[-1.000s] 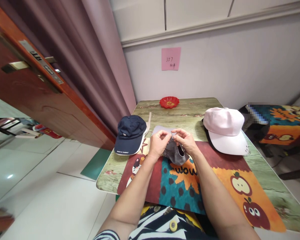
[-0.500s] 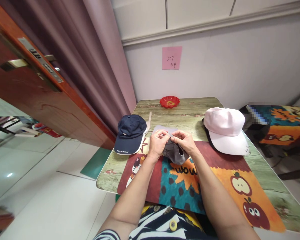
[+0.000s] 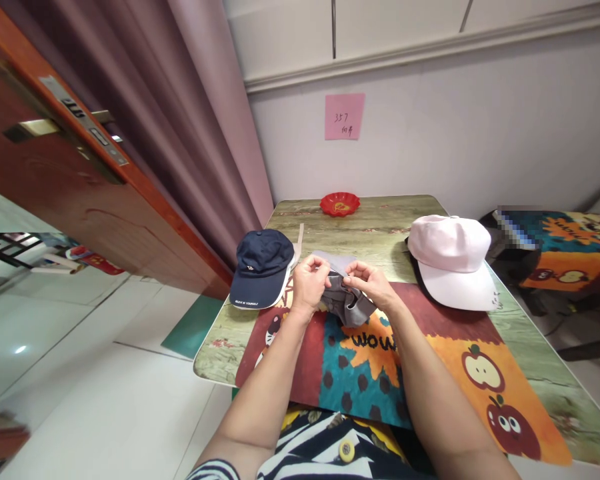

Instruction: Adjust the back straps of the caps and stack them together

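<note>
The grey cap is pinched by left hand and right hand, its bulk lying nearer the body, between them.

Your left hand and right hand face each other, slightly apart, with thumbs and index fingers pinched. Your wrists sit below the fingers, and your bare forearms spread outward and down from them.
</note>
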`<action>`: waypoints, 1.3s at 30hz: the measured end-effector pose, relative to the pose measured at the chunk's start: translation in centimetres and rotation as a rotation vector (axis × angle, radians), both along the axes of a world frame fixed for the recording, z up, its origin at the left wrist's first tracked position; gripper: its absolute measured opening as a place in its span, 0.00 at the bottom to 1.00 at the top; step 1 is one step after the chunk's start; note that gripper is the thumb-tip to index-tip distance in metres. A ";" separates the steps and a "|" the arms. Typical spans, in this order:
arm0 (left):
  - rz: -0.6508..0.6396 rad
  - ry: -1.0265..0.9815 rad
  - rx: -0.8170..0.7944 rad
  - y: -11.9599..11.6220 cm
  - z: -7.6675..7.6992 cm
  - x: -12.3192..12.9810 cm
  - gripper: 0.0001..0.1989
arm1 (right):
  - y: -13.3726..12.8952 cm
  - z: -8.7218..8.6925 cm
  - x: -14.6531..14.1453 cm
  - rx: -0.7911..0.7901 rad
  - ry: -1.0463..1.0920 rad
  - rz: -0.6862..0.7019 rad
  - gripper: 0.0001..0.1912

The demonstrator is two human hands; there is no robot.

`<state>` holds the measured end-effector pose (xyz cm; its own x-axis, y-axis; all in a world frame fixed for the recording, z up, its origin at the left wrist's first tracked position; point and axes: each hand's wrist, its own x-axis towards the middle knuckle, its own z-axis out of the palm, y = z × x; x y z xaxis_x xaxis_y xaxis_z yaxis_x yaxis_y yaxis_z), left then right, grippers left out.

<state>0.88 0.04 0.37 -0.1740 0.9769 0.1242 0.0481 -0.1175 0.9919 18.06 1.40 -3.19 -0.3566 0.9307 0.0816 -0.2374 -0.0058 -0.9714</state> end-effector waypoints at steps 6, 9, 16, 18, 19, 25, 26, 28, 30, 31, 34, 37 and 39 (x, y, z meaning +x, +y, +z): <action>-0.131 -0.029 -0.102 0.0 -0.7 0.0 0.11 | 0.1 0.1 0.3 -0.051 0.015 0.044 0.17; -0.184 -0.005 -0.089 -0.1 -0.6 -0.1 0.10 | 0.2 0.0 0.5 -0.106 0.030 0.036 0.13; -0.192 0.093 -0.079 -0.8 0.5 0.2 0.09 | 0.1 -0.1 0.3 -0.068 0.021 -0.025 0.21; -0.190 0.124 -0.080 -0.9 0.6 0.3 0.08 | 0.1 -0.1 0.2 -0.045 0.014 -0.052 0.21; -0.185 0.139 -0.076 -1.0 0.5 0.4 0.07 | 0.1 0.0 0.2 -0.036 0.007 -0.061 0.21; -0.121 0.348 0.104 -0.7 0.4 0.6 0.05 | 0.2 0.0 0.3 -0.067 -0.008 -0.046 0.20; -0.121 0.426 0.167 -0.7 0.5 0.5 0.06 | 0.2 0.0 0.3 -0.066 0.005 -0.037 0.20; -0.188 0.556 0.253 -0.6 0.6 0.4 0.15 | 0.3 -0.2 0.3 -0.065 0.043 -0.020 0.20; -0.296 0.607 0.255 -0.5 0.5 0.3 0.20 | 0.4 -0.5 0.4 -0.074 0.082 -0.002 0.19; -0.322 0.613 0.236 -0.5 0.4 0.2 0.19 | 0.4 -0.6 0.4 -0.080 0.096 0.004 0.19; -0.283 0.600 0.158 -0.5 0.1 0.1 0.14 | 0.5 -0.8 0.5 -0.086 0.120 -0.027 0.18; -0.280 0.541 0.103 -0.5 -0.1 0.0 0.11 | 0.7 -0.8 0.6 -0.106 0.146 -0.055 0.17; -0.306 0.492 0.085 -0.6 -0.1 -0.1 0.10 | 0.7 -0.7 0.5 -0.124 0.188 -0.031 0.15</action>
